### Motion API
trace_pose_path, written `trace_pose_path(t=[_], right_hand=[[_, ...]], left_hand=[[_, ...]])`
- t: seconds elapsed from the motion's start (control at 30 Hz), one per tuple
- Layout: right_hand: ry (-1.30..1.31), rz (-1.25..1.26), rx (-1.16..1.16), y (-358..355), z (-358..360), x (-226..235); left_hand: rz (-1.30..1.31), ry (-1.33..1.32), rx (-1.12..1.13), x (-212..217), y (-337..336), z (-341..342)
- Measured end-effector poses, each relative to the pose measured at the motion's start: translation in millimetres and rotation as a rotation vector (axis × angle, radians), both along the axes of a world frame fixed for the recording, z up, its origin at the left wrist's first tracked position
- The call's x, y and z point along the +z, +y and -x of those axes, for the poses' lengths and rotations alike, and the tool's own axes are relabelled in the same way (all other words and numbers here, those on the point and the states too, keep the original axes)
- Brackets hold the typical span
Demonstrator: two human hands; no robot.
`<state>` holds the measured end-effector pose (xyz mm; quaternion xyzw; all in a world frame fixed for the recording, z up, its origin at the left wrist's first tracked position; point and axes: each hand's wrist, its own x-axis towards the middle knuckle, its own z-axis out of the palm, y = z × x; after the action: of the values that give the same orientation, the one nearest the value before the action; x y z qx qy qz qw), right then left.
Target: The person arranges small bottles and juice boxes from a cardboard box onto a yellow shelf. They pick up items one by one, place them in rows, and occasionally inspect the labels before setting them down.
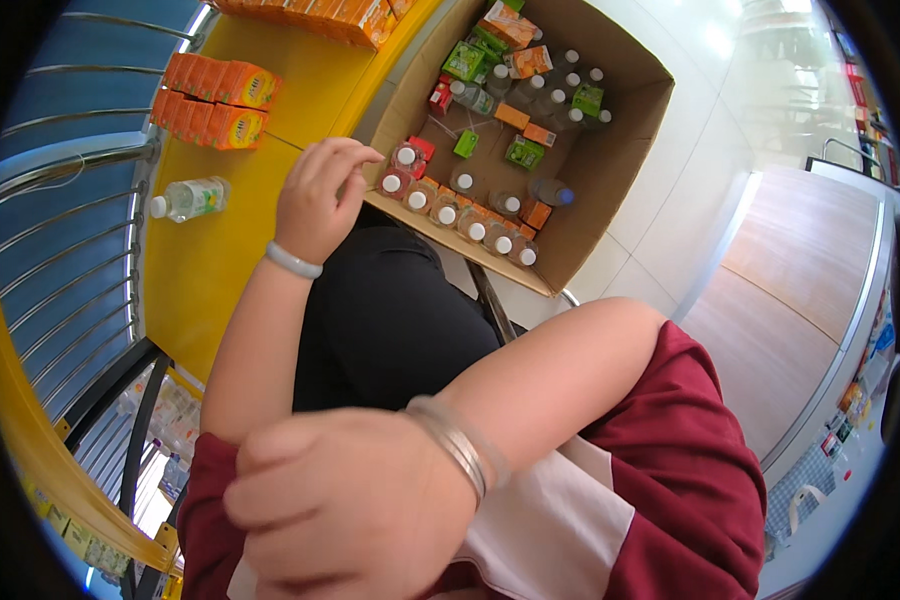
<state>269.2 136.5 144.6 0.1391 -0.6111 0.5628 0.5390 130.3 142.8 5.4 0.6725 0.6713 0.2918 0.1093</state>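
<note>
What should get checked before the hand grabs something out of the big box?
1. Left hand free: ok, fingers loosely curled, nothing in it.
2. Left hand near the cardboard box: ok, it hangs at the box's near edge.
3. Right hand free: ok, it holds nothing and rests on the left forearm.
4. Bottles within sight: ok, a row of white caps lines the near wall.
5. Room on the yellow shelf: ok, bare space beside the lying bottle and orange cartons.
6. Whether bottle caps are tight: cannot tell.
</note>
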Motion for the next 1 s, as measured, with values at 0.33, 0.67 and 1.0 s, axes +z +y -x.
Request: trace_pose_path(t=[0.33,0.67,1.0], right_hand=[[-0.881,-0.022,-0.223,53.4,-27.3,-189.3],[-1.926,0.268,-0.358,76.0,-63.4,-404.1],[-2.145,0.571,-0.068,91.5,-57.8,-460.8]], left_hand=[[0.385,0.017,-0.209,-129.2,-5.3,11.5],[0.506,0.234,-0.472,-181.8,-4.7,10.3],[0.491,0.217,-0.485,-211.7,-2.9,14.6]])
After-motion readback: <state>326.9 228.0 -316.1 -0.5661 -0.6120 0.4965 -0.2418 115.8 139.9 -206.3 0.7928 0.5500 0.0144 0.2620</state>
